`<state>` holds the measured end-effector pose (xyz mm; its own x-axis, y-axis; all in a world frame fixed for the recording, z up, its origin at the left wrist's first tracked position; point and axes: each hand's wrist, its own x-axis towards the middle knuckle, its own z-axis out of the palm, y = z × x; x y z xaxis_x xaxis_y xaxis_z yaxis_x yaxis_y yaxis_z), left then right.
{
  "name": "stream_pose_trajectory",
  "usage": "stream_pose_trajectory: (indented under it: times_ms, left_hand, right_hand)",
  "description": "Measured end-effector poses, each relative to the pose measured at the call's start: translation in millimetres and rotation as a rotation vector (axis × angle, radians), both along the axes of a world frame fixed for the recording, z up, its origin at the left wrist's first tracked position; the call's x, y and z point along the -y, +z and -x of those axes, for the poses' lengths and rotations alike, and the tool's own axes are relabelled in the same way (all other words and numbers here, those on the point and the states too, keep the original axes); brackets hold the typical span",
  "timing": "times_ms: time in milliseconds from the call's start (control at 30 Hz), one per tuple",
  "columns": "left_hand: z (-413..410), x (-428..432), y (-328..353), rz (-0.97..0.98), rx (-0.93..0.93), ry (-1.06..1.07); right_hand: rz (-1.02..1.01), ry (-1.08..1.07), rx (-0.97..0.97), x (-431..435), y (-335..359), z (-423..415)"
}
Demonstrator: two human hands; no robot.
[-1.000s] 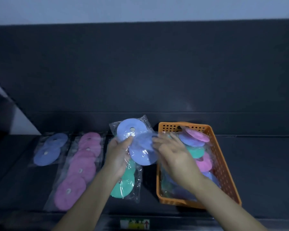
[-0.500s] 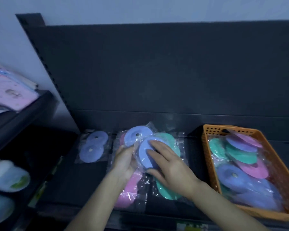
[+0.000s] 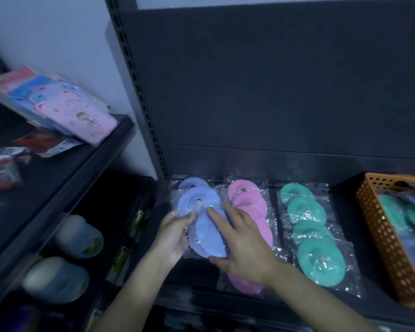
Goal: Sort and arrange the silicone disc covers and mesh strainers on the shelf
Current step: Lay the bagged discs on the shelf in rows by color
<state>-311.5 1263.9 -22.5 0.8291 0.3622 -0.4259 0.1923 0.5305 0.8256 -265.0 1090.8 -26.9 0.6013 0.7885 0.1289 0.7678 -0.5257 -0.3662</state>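
Note:
On the dark shelf [image 3: 340, 279] lie rows of silicone disc covers in clear bags: blue discs [image 3: 192, 183] at the far left, a pink row [image 3: 246, 201] beside them, a green row [image 3: 307, 226] to the right. Over the blue row I hold a bagged pack of blue discs [image 3: 210, 232]. My left hand [image 3: 173, 233] grips its left edge, thumb on top. My right hand [image 3: 244, 248] lies across its right side, fingers on top and thumb at the lower edge. No mesh strainers are in sight.
An orange perforated basket [image 3: 381, 226] at the right holds several more bagged discs. A slotted shelf upright [image 3: 139, 92] stands left of the blue row. The neighbouring rack on the left carries pink and blue packets [image 3: 82, 113] and pale round items [image 3: 79, 236] below.
Both hands carried the blue pack leftward, from above the pink and green rows to the blue row at the shelf's left end. The view swung left.

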Motion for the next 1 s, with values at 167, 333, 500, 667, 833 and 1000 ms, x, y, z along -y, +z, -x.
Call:
stream_pose_trajectory:
  times_ms: [167, 333, 500, 667, 833, 1000]
  left_hand:
    - [13.5, -29.0, -13.2, -0.005, -0.018, -0.05]
    - [21.8, -51.0, -31.3, -0.054, -0.104, -0.075]
    - [21.5, -63.6, -44.1, -0.2, -0.203, -0.097]
    - [10.3, -72.8, -44.4, -0.394, -0.247, -0.094]
    - [5.9, -74.8, -43.1, -0.161, -0.189, -0.049]
    - [-3.3, -77.3, -49.6, -0.726, -0.256, -0.277]
  right_hand:
    - [0.086, 0.046, -0.011, -31.6, -12.2, 17.1]
    - [0.182, 0.042, -0.046, -55.2, -25.3, 34.0]
    - [0.301, 0.051, -0.061, -69.0, -32.7, 36.0]
    - [0.361, 0.079, -0.076, -76.5, -34.7, 33.6]
    - [0.36, 0.037, -0.004, -81.4, -29.5, 28.2]
    - [0.404, 0.018, -0.027, -79.7, -30.3, 23.5]
